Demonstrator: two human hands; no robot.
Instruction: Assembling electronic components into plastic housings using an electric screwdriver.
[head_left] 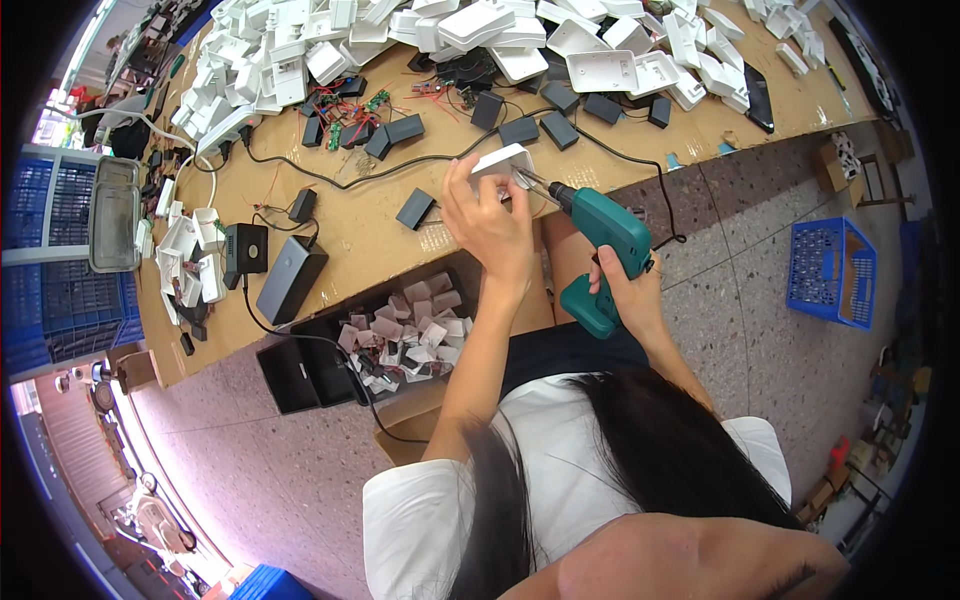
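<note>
My left hand grips a white plastic housing above the front edge of the table, its open side turned to the right. In my right hand is a green cordless drill, my fingers wrapped round its handle. The drill's bit points left into the housing, and its tip is hard to make out there. Below my left hand, the table's edge is partly covered by my wrist. A black rectangular block lies on the table just left of that hand.
White plastic housings are heaped along the table's back. Circuit boards with red wires and several black blocks lie before them. A black cable crosses the tabletop. Beneath the edge stands a bin of white pieces; a blue crate is on the floor.
</note>
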